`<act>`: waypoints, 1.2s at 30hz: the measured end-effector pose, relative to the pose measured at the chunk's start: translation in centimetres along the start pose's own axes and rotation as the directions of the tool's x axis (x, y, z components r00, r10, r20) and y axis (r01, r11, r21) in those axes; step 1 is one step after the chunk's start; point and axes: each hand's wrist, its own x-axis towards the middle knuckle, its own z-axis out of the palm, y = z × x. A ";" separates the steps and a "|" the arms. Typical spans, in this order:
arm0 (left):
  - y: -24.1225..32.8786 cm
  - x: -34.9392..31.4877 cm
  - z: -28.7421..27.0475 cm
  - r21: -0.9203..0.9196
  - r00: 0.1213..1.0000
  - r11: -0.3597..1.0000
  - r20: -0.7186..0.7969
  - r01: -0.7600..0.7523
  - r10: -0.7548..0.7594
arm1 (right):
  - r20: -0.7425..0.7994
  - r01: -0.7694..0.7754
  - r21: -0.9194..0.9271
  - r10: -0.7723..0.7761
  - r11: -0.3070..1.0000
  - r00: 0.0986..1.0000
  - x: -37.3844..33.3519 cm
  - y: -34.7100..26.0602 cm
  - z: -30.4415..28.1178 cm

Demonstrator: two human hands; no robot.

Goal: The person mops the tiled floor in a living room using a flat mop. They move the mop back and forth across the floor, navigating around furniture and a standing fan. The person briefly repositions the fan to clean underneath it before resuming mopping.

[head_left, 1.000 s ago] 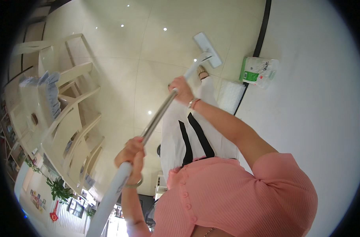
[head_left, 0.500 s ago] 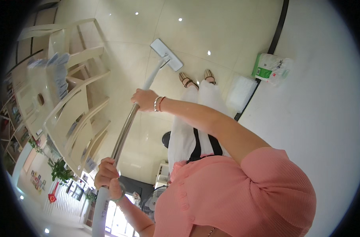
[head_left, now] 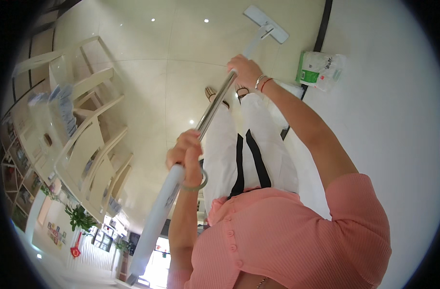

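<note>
A flat mop with a white rectangular head (head_left: pixel 273 26) reaches away from me, its head on the tiled floor at the far right. My right hand (head_left: pixel 245 72) is wrapped around the lower part of the silver mop pole (head_left: pixel 217 103), just above its white lower section. Closer to my body, my left hand (head_left: pixel 185 155) grips the pole where the silver tube meets the thick white handle (head_left: pixel 157 221). That handle slants down to the lower left. My left hand is slightly blurred. Both my shoes (head_left: pixel 210 92) stand on the floor below the pole.
Pale wooden chairs (head_left: pixel 92 139) line a table with grey-blue items on the left. A white-and-green plastic pack (head_left: pixel 321 70) sits by the white surface (head_left: pixel 374 135) on the right, near a dark edge strip. A potted plant (head_left: pixel 79 217) is at lower left.
The mop head has slid right and farther away across the floor. Both hands have moved right and farther from me with the pole, staying closed around it.
</note>
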 end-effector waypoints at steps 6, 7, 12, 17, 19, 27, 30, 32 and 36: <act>-2.2 -0.9 4.0 0.010 0.990 1.000 0.143 -0.008 0.006 | -0.195 -0.028 0.026 0.033 0.999 0.980 -2.7 5.4 -0.1; -2.2 -1.4 4.1 0.026 0.979 0.998 0.198 -0.052 0.046 | -0.208 -0.041 0.034 0.047 0.999 0.977 -3.5 5.7 0.2; -0.7 -2.9 1.8 -0.034 0.948 0.999 0.316 -0.023 0.033 | -0.203 -0.126 0.105 0.145 0.986 0.968 -7.2 3.8 2.5; -0.1 -3.7 -3.9 -0.042 0.925 0.999 0.381 0.017 0.000 | -0.356 -0.131 0.214 0.202 0.968 0.912 -8.2 -0.8 7.6; 0.0 -4.5 -6.4 -0.048 0.919 0.999 0.393 0.023 -0.003 | -0.376 -0.129 0.207 0.200 0.970 0.905 -8.1 -2.4 9.6; 6.8 -6.4 -25.1 0.167 0.873 0.983 0.465 0.079 -0.149 | -0.451 0.018 0.258 0.104 0.966 0.886 -4.9 -17.4 24.8; 11.5 -8.0 -31.1 0.301 0.932 0.944 0.287 0.133 -0.223 | -0.389 0.088 0.241 0.013 0.967 0.921 -3.0 -25.2 31.1; 14.7 -9.4 -34.3 0.361 0.954 0.916 0.167 0.177 -0.250 | -0.284 0.032 0.357 0.076 0.933 0.956 -3.0 -31.9 32.3; 17.6 -10.5 -36.8 0.370 0.972 0.918 0.126 0.141 -0.200 | -0.115 0.045 0.476 0.011 0.878 0.993 -2.5 -37.9 33.7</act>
